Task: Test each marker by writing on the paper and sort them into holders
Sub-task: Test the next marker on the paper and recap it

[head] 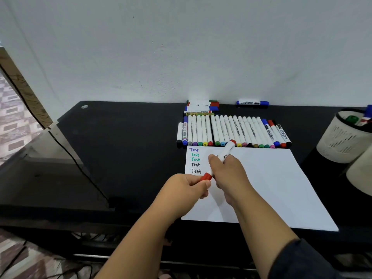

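Observation:
A red-capped white marker [227,151] slants over the white paper [271,188]. My right hand [227,174] grips its barrel. My left hand [187,188] pinches the red cap [206,176] at the marker's lower end. The paper carries several lines of "Test" [194,160] in purple, green and black at its top left. Behind the paper lies a row of several white markers [233,131] with coloured ends. A white holder [342,137] at the right holds a few markers, with a second holder [360,176] in front of it.
The black table [120,148] stands against a white wall. A stack of marker boxes [202,107] and a loose blue marker [252,102] lie at the back. A black cable [80,166] runs across the table's left side.

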The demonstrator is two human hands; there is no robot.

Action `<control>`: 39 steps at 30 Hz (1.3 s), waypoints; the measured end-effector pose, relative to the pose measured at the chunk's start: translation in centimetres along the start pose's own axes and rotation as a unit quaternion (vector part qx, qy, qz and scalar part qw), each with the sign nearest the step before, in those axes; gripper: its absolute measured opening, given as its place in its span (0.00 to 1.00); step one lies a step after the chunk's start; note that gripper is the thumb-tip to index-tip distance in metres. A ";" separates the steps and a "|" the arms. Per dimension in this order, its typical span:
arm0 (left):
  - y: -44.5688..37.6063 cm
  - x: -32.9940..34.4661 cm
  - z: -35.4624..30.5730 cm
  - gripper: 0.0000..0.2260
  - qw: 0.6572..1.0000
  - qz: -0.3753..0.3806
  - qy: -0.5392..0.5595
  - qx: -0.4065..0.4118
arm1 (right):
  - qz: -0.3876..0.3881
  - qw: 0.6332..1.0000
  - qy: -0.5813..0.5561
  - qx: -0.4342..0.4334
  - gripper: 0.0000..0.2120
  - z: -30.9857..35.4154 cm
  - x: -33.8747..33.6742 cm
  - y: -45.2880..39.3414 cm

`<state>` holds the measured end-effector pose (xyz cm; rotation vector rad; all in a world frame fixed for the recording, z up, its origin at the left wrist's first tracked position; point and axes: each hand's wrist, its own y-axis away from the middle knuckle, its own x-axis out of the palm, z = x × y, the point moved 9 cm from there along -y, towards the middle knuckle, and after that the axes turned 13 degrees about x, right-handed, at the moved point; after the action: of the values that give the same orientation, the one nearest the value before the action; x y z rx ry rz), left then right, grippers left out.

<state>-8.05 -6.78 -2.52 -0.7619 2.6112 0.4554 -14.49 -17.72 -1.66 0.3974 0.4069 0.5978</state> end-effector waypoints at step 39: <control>1.0 -1.9 -1.2 0.12 0.991 -0.048 -0.104 0.068 | -0.004 0.999 -0.046 0.022 0.07 -0.4 2.2 -0.6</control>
<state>-7.51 -5.63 -0.40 -0.7484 2.3726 0.3068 -12.76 -16.78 -2.80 0.4642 0.3337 0.5608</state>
